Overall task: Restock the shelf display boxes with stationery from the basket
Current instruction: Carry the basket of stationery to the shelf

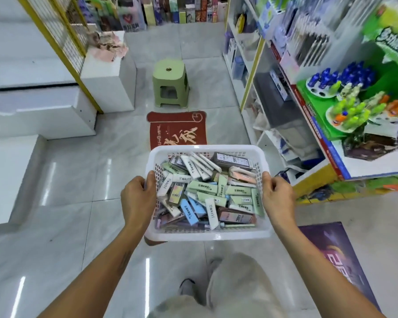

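I see the white basket heaped with small boxed stationery, carried in the air above the tiled floor, between my two hands. My left hand grips its left rim and my right hand grips its right rim, thumbs hooked over the edges. The shelf stands to the right, with a red mat and a green stool ahead.

White perforated basket, held level, heaped with small pastel stationery boxes.
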